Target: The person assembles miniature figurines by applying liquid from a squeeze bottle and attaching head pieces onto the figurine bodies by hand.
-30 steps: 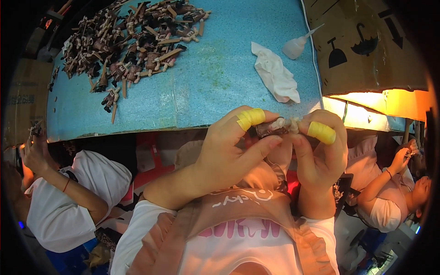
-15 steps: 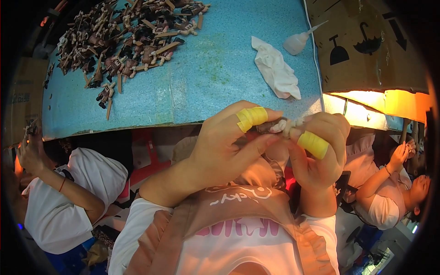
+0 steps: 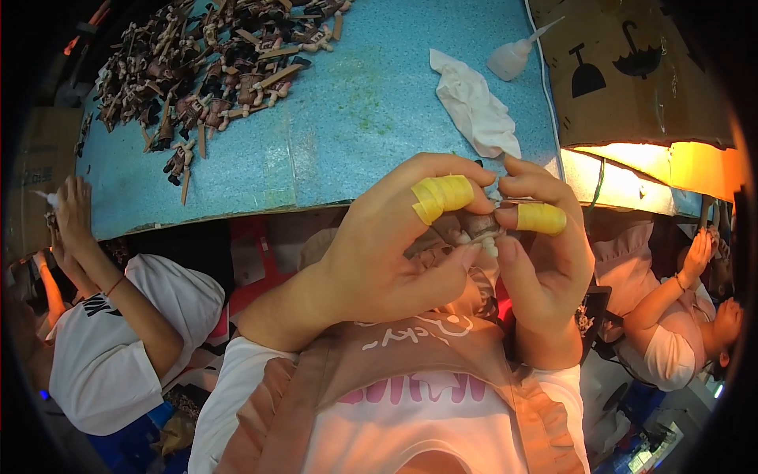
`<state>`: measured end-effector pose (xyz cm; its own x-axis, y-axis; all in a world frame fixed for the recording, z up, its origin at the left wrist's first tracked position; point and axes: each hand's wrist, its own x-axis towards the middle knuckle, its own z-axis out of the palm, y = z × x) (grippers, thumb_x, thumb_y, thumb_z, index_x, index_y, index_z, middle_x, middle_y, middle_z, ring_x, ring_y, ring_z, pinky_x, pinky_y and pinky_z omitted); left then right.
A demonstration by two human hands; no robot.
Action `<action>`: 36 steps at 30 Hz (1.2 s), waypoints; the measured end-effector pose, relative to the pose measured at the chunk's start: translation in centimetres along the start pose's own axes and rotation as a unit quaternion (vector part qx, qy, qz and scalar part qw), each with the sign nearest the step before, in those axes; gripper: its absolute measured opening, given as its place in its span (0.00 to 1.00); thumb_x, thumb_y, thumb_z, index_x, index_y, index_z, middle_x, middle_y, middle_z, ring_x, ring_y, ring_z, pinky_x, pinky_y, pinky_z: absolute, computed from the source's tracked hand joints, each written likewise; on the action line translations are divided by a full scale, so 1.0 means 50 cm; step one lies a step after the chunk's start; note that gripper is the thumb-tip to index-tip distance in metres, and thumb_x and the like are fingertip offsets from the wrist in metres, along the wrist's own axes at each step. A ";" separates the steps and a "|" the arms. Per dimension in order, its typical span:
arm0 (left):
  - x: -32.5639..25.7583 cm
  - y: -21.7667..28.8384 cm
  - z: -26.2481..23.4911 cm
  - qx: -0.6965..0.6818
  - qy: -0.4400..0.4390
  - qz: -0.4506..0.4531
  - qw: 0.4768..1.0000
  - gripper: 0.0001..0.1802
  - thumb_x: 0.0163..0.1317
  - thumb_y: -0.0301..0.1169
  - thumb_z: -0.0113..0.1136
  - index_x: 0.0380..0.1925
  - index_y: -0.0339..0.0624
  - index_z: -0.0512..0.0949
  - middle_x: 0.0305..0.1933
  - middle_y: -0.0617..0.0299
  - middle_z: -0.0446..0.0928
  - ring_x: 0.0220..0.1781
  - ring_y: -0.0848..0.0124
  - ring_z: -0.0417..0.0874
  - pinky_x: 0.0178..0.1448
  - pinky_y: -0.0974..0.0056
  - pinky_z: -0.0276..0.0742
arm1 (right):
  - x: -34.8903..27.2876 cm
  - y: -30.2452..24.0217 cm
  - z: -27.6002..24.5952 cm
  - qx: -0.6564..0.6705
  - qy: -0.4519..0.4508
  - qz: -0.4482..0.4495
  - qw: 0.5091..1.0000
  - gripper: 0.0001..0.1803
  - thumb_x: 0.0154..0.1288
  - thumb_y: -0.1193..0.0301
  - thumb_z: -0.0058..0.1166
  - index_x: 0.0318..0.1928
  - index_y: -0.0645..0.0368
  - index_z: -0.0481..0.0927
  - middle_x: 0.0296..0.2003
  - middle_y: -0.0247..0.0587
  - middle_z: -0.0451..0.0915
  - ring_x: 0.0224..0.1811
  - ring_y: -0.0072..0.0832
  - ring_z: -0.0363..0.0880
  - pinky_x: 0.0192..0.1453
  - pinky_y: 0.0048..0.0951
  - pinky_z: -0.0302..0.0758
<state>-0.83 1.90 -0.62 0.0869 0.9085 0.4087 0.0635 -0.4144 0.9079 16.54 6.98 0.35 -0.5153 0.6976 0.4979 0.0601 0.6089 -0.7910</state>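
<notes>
A small figurine (image 3: 480, 227), brown in the middle with cream-coloured parts, is pinched between my two hands just off the table's near edge. My left hand (image 3: 387, 233) grips it from the left with thumb and forefinger; yellow tape wraps that forefinger. From the other side my right hand (image 3: 553, 253) holds it between its thumb and fingertips, with yellow tape around one finger. Fingers cover much of the figurine, so its details are hard to make out. A dark bit and a pale bit of it show above the fingertips.
A heap of similar figurines (image 3: 197, 71) with flat brown sticks covers the far left of the blue table (image 3: 339, 150). A crumpled white cloth (image 3: 478, 107) and a nozzle bottle (image 3: 511, 58) lie beyond my hands. A cardboard box (image 3: 639, 103) stands right. Co-workers sit on both sides.
The figurine has been turned between my fingers, and my right fingers have uncurled and reach farther over it. The co-worker at left has raised a hand with a white-tipped thing.
</notes>
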 end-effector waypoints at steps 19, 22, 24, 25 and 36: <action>-0.008 -0.005 0.010 -0.363 0.034 -0.288 0.885 0.22 0.58 0.19 0.50 0.54 0.33 0.62 0.46 0.55 0.71 0.46 0.71 0.75 0.46 0.69 0.75 | -0.007 -0.005 0.025 -0.107 0.009 -0.003 0.994 0.28 0.39 0.76 0.66 0.45 0.66 0.72 0.41 0.49 0.72 0.44 0.35 0.72 0.46 0.31 0.71; -0.015 0.019 0.019 -0.343 0.044 -0.262 0.901 0.26 0.57 0.19 0.52 0.56 0.33 0.60 0.47 0.55 0.71 0.47 0.71 0.74 0.48 0.71 0.73 | -0.021 0.006 0.022 -0.028 -0.004 0.077 0.997 0.34 0.37 0.73 0.68 0.49 0.67 0.70 0.47 0.51 0.66 0.47 0.36 0.69 0.47 0.31 0.71; -0.011 0.021 0.014 -0.328 0.024 -0.274 0.904 0.28 0.56 0.21 0.55 0.57 0.33 0.60 0.46 0.56 0.72 0.47 0.72 0.74 0.49 0.71 0.72 | -0.026 0.017 0.017 0.057 -0.018 0.120 0.991 0.36 0.38 0.72 0.69 0.51 0.68 0.69 0.49 0.50 0.62 0.48 0.35 0.67 0.49 0.31 0.69; -0.008 0.018 0.011 -0.312 0.005 -0.285 0.906 0.30 0.55 0.22 0.58 0.58 0.33 0.59 0.46 0.56 0.72 0.47 0.73 0.74 0.49 0.71 0.71 | -0.025 0.021 0.011 0.056 -0.015 0.123 0.991 0.36 0.38 0.72 0.69 0.51 0.68 0.69 0.49 0.50 0.62 0.48 0.35 0.67 0.49 0.31 0.69; 0.006 0.002 0.002 -0.230 -0.009 -0.218 0.948 0.35 0.46 0.25 0.68 0.54 0.34 0.62 0.44 0.57 0.74 0.45 0.73 0.75 0.47 0.70 0.71 | -0.008 0.017 0.004 0.175 -0.008 0.163 0.971 0.36 0.40 0.68 0.69 0.51 0.68 0.69 0.49 0.49 0.63 0.49 0.36 0.67 0.55 0.34 0.64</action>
<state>-0.70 2.14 -0.40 0.1702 0.9853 -0.0126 -0.3430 0.0712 0.9366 16.63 7.15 -0.57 -0.5303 0.8247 0.1967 -0.0702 0.1885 -0.9796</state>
